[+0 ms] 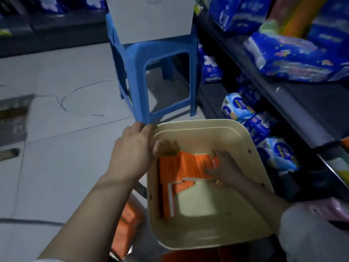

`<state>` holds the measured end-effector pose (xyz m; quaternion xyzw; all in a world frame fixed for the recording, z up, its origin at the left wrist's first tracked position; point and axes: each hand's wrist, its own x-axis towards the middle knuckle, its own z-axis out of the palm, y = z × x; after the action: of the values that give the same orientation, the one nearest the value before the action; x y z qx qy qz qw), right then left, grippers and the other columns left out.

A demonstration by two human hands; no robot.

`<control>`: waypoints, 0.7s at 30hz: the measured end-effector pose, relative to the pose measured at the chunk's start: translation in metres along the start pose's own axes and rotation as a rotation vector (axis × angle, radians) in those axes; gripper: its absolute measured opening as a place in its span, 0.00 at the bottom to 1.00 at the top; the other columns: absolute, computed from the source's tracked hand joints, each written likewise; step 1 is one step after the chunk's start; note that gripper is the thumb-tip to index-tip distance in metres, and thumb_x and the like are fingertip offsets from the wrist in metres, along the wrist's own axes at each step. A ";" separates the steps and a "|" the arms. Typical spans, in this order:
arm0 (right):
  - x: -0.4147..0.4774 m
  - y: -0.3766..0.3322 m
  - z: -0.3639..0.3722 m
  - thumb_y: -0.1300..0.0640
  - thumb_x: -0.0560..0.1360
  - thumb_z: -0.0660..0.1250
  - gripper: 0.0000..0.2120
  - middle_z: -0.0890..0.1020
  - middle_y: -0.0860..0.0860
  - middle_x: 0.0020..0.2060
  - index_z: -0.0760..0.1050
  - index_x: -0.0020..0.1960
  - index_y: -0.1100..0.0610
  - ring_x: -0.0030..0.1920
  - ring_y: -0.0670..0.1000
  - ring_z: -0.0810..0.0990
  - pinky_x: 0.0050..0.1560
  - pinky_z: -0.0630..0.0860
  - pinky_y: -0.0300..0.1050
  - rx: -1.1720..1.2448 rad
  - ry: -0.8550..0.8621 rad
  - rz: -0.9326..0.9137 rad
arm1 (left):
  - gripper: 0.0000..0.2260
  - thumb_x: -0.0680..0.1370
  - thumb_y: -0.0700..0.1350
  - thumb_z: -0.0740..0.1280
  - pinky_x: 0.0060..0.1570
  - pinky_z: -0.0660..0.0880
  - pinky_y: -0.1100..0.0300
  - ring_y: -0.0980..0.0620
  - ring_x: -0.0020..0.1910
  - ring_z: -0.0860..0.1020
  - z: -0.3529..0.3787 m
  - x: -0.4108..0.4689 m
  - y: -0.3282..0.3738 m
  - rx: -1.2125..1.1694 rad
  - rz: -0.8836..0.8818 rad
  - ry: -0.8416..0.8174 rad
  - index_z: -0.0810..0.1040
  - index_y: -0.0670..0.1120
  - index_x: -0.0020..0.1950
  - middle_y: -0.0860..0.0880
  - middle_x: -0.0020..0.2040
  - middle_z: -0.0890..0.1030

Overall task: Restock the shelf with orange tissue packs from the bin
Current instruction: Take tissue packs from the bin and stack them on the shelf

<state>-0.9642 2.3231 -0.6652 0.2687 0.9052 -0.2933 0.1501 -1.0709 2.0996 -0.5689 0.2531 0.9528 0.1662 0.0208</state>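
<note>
A cream plastic bin stands on the floor in front of me, beside the dark shelf on the right. Several orange tissue packs lie inside it, some on edge against the left wall. My left hand grips the bin's far left rim, thumb inside and fingers over the edge. My right hand reaches down into the bin and its fingers curl round an orange pack at the far side. More orange packs lie on the floor left of the bin.
A blue plastic stool with a white box on top stands just beyond the bin. Blue wrapped packs fill the shelf levels on the right. A thin loose cord lies on the pale tiled floor at the left.
</note>
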 end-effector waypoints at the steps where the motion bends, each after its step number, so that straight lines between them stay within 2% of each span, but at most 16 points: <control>1: 0.007 0.003 0.011 0.51 0.68 0.73 0.36 0.67 0.58 0.68 0.63 0.71 0.60 0.68 0.55 0.66 0.65 0.61 0.42 -0.025 -0.020 -0.016 | 0.19 0.78 0.57 0.61 0.51 0.72 0.47 0.43 0.59 0.71 0.003 0.005 -0.003 0.027 -0.009 -0.013 0.71 0.51 0.66 0.46 0.59 0.73; 3: 0.017 0.007 0.034 0.48 0.68 0.73 0.35 0.68 0.56 0.68 0.64 0.70 0.59 0.68 0.55 0.65 0.64 0.59 0.41 -0.055 -0.065 -0.052 | 0.19 0.78 0.57 0.61 0.52 0.72 0.47 0.43 0.60 0.70 0.009 0.014 -0.010 0.062 -0.027 -0.040 0.70 0.52 0.66 0.46 0.60 0.73; 5: 0.028 0.008 0.057 0.44 0.65 0.74 0.39 0.69 0.55 0.67 0.63 0.70 0.56 0.67 0.54 0.66 0.65 0.63 0.43 -0.032 -0.092 -0.061 | 0.20 0.77 0.57 0.61 0.54 0.71 0.47 0.44 0.61 0.70 0.016 0.020 -0.017 0.078 -0.046 -0.086 0.70 0.52 0.68 0.47 0.62 0.72; 7: 0.039 0.007 0.077 0.41 0.64 0.74 0.45 0.67 0.55 0.69 0.58 0.73 0.55 0.69 0.54 0.65 0.67 0.65 0.47 -0.004 -0.108 -0.046 | 0.21 0.77 0.56 0.61 0.55 0.71 0.47 0.44 0.62 0.69 0.023 0.024 -0.022 0.094 -0.063 -0.144 0.69 0.52 0.69 0.47 0.64 0.72; 10: 0.054 0.001 0.101 0.42 0.64 0.74 0.50 0.61 0.55 0.72 0.51 0.76 0.56 0.72 0.55 0.60 0.69 0.61 0.47 0.004 -0.108 0.006 | 0.20 0.77 0.55 0.62 0.58 0.71 0.47 0.45 0.64 0.68 0.032 0.029 -0.027 0.077 -0.086 -0.197 0.69 0.53 0.69 0.48 0.65 0.71; 14: 0.068 -0.003 0.128 0.43 0.68 0.72 0.49 0.55 0.55 0.74 0.45 0.76 0.56 0.73 0.57 0.56 0.69 0.62 0.49 -0.050 -0.112 0.097 | 0.20 0.77 0.57 0.61 0.58 0.71 0.48 0.46 0.63 0.68 0.038 0.034 -0.028 0.077 -0.076 -0.232 0.69 0.54 0.68 0.49 0.64 0.71; 16: 0.071 -0.002 0.135 0.47 0.69 0.72 0.45 0.60 0.56 0.72 0.49 0.75 0.57 0.71 0.57 0.60 0.65 0.66 0.49 -0.071 -0.072 0.124 | 0.20 0.77 0.57 0.61 0.59 0.70 0.49 0.47 0.63 0.68 0.040 0.034 -0.028 0.064 -0.078 -0.244 0.69 0.54 0.68 0.49 0.64 0.72; 18: 0.076 0.002 0.135 0.51 0.68 0.72 0.37 0.68 0.57 0.65 0.60 0.72 0.58 0.65 0.58 0.69 0.58 0.71 0.48 -0.049 -0.022 0.147 | 0.20 0.77 0.57 0.61 0.59 0.70 0.50 0.47 0.63 0.69 0.041 0.035 -0.028 0.047 -0.070 -0.240 0.69 0.54 0.68 0.49 0.63 0.72; 20: 0.081 0.006 0.131 0.54 0.66 0.71 0.24 0.76 0.57 0.55 0.72 0.60 0.59 0.55 0.59 0.77 0.50 0.74 0.47 0.031 0.018 0.134 | 0.21 0.77 0.57 0.62 0.58 0.70 0.51 0.47 0.63 0.69 0.042 0.037 -0.027 0.035 -0.054 -0.235 0.69 0.54 0.68 0.49 0.63 0.72; 21: 0.081 0.007 0.125 0.56 0.64 0.70 0.18 0.79 0.57 0.49 0.76 0.52 0.59 0.50 0.59 0.80 0.45 0.75 0.46 0.094 0.027 0.124 | 0.21 0.77 0.56 0.62 0.58 0.70 0.50 0.47 0.63 0.69 0.042 0.038 -0.025 0.024 -0.041 -0.233 0.69 0.53 0.68 0.49 0.63 0.72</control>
<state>-1.0118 2.2835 -0.8010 0.3350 0.8739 -0.3220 0.1431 -1.1101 2.1107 -0.6150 0.2514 0.9509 0.1237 0.1318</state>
